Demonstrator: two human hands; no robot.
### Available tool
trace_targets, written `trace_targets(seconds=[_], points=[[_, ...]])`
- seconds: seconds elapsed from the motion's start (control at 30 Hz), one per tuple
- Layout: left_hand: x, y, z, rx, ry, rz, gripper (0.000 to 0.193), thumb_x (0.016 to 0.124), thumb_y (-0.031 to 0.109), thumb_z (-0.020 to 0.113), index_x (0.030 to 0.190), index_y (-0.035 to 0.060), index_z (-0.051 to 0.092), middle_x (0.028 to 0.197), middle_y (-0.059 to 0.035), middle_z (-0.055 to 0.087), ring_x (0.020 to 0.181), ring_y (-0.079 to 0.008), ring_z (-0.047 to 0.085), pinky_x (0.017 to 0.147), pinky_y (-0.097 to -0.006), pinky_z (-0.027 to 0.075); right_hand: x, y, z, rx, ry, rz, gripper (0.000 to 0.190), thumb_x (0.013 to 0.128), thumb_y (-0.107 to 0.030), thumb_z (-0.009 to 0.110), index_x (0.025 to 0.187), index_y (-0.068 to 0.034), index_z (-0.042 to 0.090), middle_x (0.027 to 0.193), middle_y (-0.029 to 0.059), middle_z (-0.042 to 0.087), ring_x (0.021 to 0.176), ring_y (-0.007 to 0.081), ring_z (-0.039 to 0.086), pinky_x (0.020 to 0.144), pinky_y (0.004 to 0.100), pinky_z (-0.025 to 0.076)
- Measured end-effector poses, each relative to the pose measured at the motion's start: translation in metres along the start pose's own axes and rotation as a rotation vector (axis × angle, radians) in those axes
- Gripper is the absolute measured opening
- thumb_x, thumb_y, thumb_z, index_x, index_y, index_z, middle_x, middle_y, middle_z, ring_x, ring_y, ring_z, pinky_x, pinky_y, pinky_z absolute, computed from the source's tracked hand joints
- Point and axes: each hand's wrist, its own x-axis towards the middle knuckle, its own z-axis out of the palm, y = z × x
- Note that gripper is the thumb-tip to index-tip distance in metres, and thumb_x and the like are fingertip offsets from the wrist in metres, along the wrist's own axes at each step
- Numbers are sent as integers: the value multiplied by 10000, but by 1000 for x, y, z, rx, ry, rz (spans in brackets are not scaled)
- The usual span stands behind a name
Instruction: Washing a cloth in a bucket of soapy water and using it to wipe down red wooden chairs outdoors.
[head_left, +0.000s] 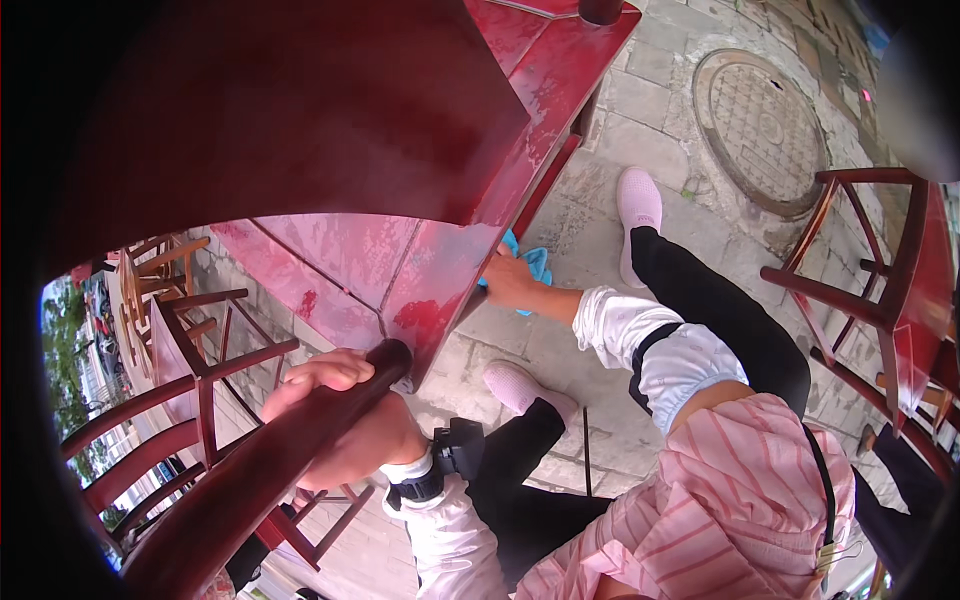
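Observation:
My left hand (352, 420) is wrapped around a dark red wooden leg (247, 469) that rises toward the camera from a corner of a red wooden furniture piece (435, 277). Whitish, patchy smears mark that red surface. At its right edge, my right hand (517, 281) holds a crumpled blue cloth (536, 264) against the side; part of the cloth is hidden behind my fingers. A large dark red panel (322, 112) fills the upper left, close to the camera, and covers much of the surface. Another leg (600, 9) stands at the top corner.
Grey stone paving (637, 142) surrounds my pink shoes, with a round manhole cover (765, 131) at upper right. Dark red wooden chairs (862, 300) stand at right and others (217, 330) at left. Another person's dark trouser leg (892, 480) shows at lower right.

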Motion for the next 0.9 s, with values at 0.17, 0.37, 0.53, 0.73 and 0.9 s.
trace_targets(seconds=[0.17,0.37,0.53,0.73,0.9], points=[[-2,-5,10,-20,35,-1,664,870,559,207,927,-12,541,577,-127,513,453,-227,493,444,-321,451,-22,-1,29,604,411,323,417,662,-58,599,1069,-96,515,1052,139,572,988,332,520,792,407,454],[0,-4,2,-9,102,-43,646,870,549,226,885,-6,556,553,-123,508,432,-225,488,412,-314,448,-50,-76,-12,1403,407,424,459,670,-14,571,1116,-79,483,1016,67,535,920,169,518,782,309,423],[1,-1,8,63,173,-68,644,871,550,219,856,7,566,532,-111,501,430,-217,489,400,-291,436,-72,-126,-75,1280,477,-19,552,664,-19,567,1195,-61,424,1114,70,478,1066,163,447,909,301,366],[1,2,10,73,193,-61,635,875,542,209,828,16,561,518,-99,487,430,-209,483,398,-289,425,-60,-99,-30,830,644,-128,697,646,-154,665,1258,-62,346,1203,211,428,1140,380,420,977,418,347],[-2,5,24,66,238,-110,568,849,489,232,765,18,539,539,-86,460,472,-203,462,447,-312,421,-52,-62,-5,773,495,215,708,631,-164,682,1246,-46,352,1157,237,464,1121,380,445,920,436,381]])
